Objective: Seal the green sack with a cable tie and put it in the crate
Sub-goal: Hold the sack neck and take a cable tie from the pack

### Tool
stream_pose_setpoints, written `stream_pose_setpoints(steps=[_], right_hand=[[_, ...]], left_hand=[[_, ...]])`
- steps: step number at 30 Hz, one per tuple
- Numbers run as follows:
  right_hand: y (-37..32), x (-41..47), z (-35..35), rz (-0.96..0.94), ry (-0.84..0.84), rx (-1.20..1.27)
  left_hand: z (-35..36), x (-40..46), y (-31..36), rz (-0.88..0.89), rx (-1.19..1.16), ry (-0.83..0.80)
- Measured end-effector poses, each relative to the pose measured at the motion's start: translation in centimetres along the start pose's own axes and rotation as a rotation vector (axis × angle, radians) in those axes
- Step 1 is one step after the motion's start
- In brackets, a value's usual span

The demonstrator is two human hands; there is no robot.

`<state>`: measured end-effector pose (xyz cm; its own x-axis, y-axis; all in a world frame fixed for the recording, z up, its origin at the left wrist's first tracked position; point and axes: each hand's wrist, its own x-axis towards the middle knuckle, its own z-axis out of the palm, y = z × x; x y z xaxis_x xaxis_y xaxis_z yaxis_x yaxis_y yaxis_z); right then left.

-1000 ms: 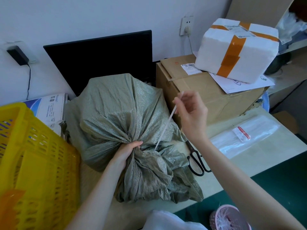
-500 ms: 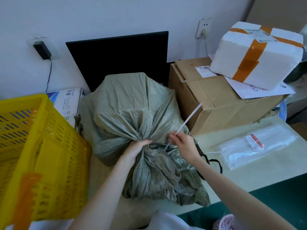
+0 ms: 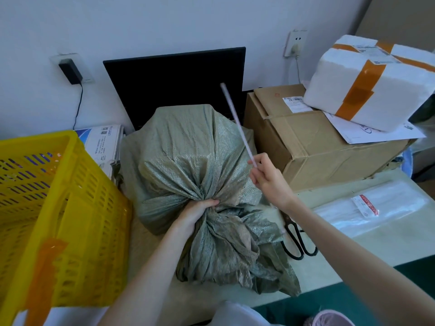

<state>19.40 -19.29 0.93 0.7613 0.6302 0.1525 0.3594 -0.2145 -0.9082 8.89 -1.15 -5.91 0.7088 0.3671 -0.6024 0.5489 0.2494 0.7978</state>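
Note:
A full green woven sack (image 3: 186,156) lies on the table, its gathered neck pointing toward me. My left hand (image 3: 199,211) is clenched around that bunched neck. My right hand (image 3: 268,180) sits just right of the neck, above the sack, and pinches the lower end of a long white cable tie (image 3: 237,123). The tie stands up and leans left, its tip in front of the black monitor. The yellow slotted crate (image 3: 61,220) stands at the left, right beside the sack, with orange tape on its front wall.
Black scissors (image 3: 297,241) lie on the table right of the sack. A clear bag of cable ties (image 3: 374,208) lies further right. Behind are a cardboard box (image 3: 313,142), a white foam box (image 3: 374,83) on it, and a black monitor (image 3: 174,78).
My right hand has lifted from the sack's neck and swung the cable tie from leaning right to leaning left. The left hand keeps its grip on the neck.

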Motion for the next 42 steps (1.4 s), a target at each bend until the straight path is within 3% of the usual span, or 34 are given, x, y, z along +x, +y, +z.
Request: stream_pose_setpoints(steps=[4, 10, 13, 16, 22, 28, 35, 42], right_hand=[[-0.2, 0.5, -1.8, 0.049, -0.122, 0.035], [1.9, 0.8, -2.7, 0.335, -0.577, -0.079], [3.2, 0.2, -2.4, 0.488, -0.702, -0.091], [4.7, -0.3, -2.1, 0.537, -0.679, -0.194], [7.0, -0.7, -1.5, 0.453, -0.647, -0.610], [7.4, -0.5, -1.8, 0.485, -0.583, -0.440], [8.0, 0.2, -1.9, 0.452, -0.520, -0.529], [5.9, -0.4, -1.1, 0.535, -0.555, -0.070]], left_hand=[[-0.2, -0.2, -0.1, -0.009, 0.006, 0.002], [-0.3, -0.6, 0.1, -0.049, 0.042, 0.027], [-0.2, -0.5, 0.1, -0.017, 0.058, 0.038], [0.0, -0.8, 0.3, -0.034, 0.048, 0.044], [-0.1, -1.0, 0.3, -0.063, 0.053, 0.043], [-0.3, -0.8, 0.1, -0.073, 0.063, 0.045], [-0.2, -1.1, 0.4, -0.051, 0.062, 0.067], [0.1, -1.5, 0.4, -0.063, 0.043, 0.078]])
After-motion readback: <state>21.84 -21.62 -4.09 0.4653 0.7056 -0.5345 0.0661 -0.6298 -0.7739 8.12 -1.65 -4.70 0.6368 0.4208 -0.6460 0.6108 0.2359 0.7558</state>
